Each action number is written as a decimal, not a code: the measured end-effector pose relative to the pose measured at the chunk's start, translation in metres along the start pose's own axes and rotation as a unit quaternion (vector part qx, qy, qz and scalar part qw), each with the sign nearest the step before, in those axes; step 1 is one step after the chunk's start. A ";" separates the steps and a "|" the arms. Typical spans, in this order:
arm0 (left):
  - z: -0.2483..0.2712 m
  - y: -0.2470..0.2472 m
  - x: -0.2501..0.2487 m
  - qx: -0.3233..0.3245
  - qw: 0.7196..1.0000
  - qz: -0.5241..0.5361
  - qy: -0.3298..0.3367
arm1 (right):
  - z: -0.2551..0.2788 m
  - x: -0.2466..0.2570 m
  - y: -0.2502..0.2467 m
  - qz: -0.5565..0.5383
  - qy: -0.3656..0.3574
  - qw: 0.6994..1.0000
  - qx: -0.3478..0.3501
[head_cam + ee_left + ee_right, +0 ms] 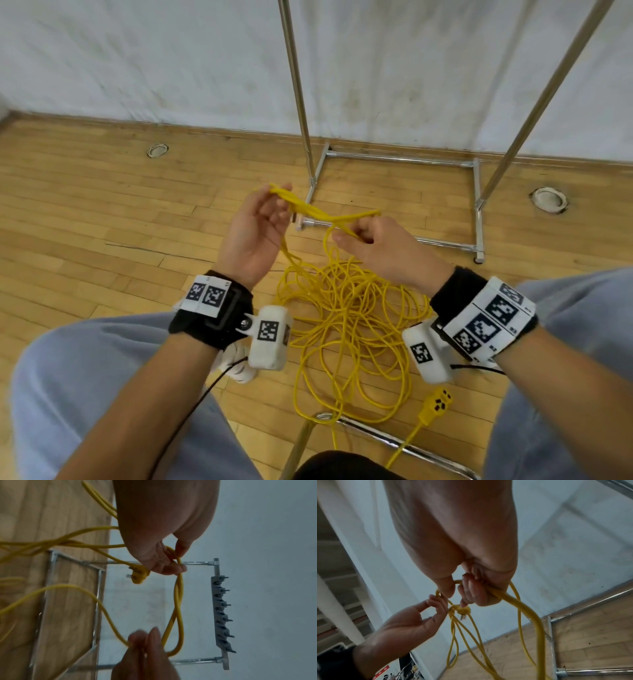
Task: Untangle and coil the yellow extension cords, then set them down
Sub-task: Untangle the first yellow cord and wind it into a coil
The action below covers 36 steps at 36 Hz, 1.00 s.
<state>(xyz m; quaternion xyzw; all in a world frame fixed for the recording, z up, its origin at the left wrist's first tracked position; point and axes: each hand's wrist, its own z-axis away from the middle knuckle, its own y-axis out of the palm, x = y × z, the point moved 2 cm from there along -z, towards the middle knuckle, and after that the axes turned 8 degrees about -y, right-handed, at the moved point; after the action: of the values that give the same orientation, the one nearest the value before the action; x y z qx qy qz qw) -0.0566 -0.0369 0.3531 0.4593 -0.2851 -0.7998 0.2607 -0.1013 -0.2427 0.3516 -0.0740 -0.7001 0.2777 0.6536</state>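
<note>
Cord position: yellow extension cord [346,329] is being kept mostly as a loose tangled heap on the wooden floor [102,212], between the person's knees; a few strands are being lifted from it up to both hands.
Left hand: left hand [251,236] is being held palm up, fingers [169,566] curled, with several strands pinched at the fingertips; the pronged plug [138,574] is hanging just beside those fingertips.
Right hand: right hand [380,246] is being closed around a strand, with thumb and fingers [469,592] curled on it and a short loop sticking out past the knuckles.
Span between hands: a short twisted stretch of cord is being held taut from hand to hand, its long axis running roughly left to right across the body.
Key relation: the heap is lying below and toward the body from both hands; the plug end is nearer the left hand, so the left is judged to be the anchor while slack is being drawn by the right.
Socket end: the yellow socket block [436,404] is lying on the floor by the right knee, well apart from both hands.
Surroundings: a metal rack frame [404,159] is standing against the wall beyond the hands.
Stage: untangling is judged to be early; no coil is being formed yet.
</note>
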 end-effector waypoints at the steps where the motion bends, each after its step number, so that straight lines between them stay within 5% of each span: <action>1: 0.001 0.000 -0.008 0.011 1.000 0.000 0.012 | 0.000 -0.001 0.001 0.001 -0.004 1.000 0.001; 6: -0.005 -0.015 -0.025 -0.028 0.999 -0.017 0.012 | 0.003 -0.003 0.011 0.023 -0.013 0.999 0.038; 11: -0.008 -0.020 0.014 -0.065 0.985 -0.132 -0.085 | 0.005 -0.006 0.018 0.052 -0.009 0.998 0.029; 19: 0.017 -0.006 0.079 -0.009 0.933 -0.267 -0.239 | 0.006 -0.008 0.022 0.028 0.020 0.999 -0.013; 27: 0.002 -0.011 0.052 -0.040 0.957 -0.031 -0.286 | 0.014 0.001 0.033 0.002 -0.011 1.000 0.026; 32: -0.009 -0.027 0.020 -0.148 0.958 0.084 -0.231 | 0.029 0.027 0.041 0.000 -0.065 0.993 0.094; 36: -0.013 -0.034 0.004 -0.162 0.963 0.103 -0.189 | 0.038 0.048 0.033 -0.030 -0.125 0.981 0.147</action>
<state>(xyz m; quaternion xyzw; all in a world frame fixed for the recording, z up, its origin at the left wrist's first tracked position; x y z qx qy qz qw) -0.0522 -0.0184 0.3219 0.2200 -0.2415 -0.8764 0.3538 -0.1525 -0.2035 0.3782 0.0786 -0.7296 0.3650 0.5730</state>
